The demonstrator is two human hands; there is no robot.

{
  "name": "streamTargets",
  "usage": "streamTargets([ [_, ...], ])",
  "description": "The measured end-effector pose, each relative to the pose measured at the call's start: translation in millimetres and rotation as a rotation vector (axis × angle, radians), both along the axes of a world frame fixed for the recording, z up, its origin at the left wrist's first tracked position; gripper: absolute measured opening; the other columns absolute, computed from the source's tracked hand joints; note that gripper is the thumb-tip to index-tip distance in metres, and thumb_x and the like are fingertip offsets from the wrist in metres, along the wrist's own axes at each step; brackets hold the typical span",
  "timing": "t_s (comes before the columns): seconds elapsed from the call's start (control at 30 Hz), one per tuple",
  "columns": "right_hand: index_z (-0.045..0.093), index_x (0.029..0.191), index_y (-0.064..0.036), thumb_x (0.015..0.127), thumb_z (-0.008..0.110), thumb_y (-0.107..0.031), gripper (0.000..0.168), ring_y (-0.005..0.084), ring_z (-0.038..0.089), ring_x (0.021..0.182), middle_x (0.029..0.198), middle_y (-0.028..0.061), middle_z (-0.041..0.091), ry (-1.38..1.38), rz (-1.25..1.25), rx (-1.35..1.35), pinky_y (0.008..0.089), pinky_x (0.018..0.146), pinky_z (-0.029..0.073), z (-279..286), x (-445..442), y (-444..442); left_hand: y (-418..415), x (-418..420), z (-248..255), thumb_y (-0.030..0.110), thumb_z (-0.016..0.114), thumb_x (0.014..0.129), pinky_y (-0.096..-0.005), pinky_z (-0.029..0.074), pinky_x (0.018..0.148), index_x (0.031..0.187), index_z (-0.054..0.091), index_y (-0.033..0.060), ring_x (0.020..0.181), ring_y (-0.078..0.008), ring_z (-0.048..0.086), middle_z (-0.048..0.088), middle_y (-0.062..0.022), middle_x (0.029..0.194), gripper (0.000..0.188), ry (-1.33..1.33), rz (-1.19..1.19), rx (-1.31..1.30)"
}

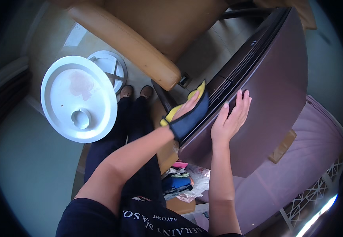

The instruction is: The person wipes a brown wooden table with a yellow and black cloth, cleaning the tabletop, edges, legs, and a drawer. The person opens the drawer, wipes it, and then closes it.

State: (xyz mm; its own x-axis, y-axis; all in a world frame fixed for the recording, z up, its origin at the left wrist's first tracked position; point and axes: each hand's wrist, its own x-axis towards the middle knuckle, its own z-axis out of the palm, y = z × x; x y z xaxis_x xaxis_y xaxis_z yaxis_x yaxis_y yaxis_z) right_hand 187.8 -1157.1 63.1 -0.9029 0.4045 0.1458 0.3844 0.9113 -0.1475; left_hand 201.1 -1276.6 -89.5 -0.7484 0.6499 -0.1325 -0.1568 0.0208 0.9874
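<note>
My left hand is against a blue and yellow cloth, which wraps partly around the fingers. The cloth lies along the slatted dark edge of a large maroon appliance, perhaps an air conditioner. On the appliance's smooth, curved maroon panel rests my right hand, holding nothing, its thumb apart from the fingers. The palm side of the left hand and the cloth's underside are hidden.
A white round side table with a ring-shaped cup holder stands at left. A tan leather armrest juts towards the appliance. Folded clothes lie below the hands. At right is a pink cover beside a lattice panel.
</note>
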Motion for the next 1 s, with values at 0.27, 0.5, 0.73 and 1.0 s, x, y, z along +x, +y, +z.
streamTargets([
  [0.27, 0.049, 0.149, -0.004, 0.099, 0.057, -0.016, 0.053, 0.0425, 0.034, 0.149, 0.158, 0.0198, 0.042, 0.032, 0.005, -0.003, 0.0521, 0.121, 0.024, -4, 1, 1, -14, 95, -89, 0.026, 0.039, 0.11, -0.0303, 0.048, 0.102, 0.137, 0.058, 0.0018, 0.116, -0.026, 0.064, 0.065, -0.0148, 0.127, 0.04, -0.251, 0.237, -0.523],
  [0.5, 0.059, 0.142, -0.008, 0.097, 0.063, -0.016, 0.045, 0.0396, 0.039, 0.147, 0.154, 0.0159, 0.05, 0.15, -0.016, -0.083, 0.0506, 0.12, 0.028, -8, 4, 4, -9, 14, -7, 0.042, 0.053, 0.106, -0.0315, 0.049, 0.078, 0.118, 0.066, 0.0026, 0.088, -0.0139, 0.062, 0.07, -0.0035, 0.102, 0.043, -1.201, 0.281, -0.049],
  [0.73, 0.077, 0.103, -0.003, 0.098, 0.062, -0.008, 0.017, 0.0329, 0.057, 0.134, 0.126, 0.0113, 0.072, 0.49, -0.035, -0.41, 0.0488, 0.12, 0.032, -7, 16, 7, -28, 49, 71, 0.032, 0.048, 0.11, -0.0287, 0.042, 0.109, 0.143, 0.053, 0.0026, 0.12, -0.0182, 0.059, 0.062, -0.0085, 0.13, 0.044, -0.495, 0.329, 0.018],
  [1.0, 0.075, 0.106, 0.001, 0.1, 0.058, -0.012, 0.022, 0.0348, 0.059, 0.131, 0.125, 0.0147, 0.071, 0.453, -0.094, -0.488, 0.0507, 0.119, 0.034, -5, 85, -48, -44, 37, 120, 0.006, 0.069, 0.091, -0.0413, 0.043, 0.112, 0.151, 0.044, -0.0021, 0.132, -0.0414, 0.055, 0.057, -0.0265, 0.142, 0.064, 0.28, 0.228, -0.18],
])
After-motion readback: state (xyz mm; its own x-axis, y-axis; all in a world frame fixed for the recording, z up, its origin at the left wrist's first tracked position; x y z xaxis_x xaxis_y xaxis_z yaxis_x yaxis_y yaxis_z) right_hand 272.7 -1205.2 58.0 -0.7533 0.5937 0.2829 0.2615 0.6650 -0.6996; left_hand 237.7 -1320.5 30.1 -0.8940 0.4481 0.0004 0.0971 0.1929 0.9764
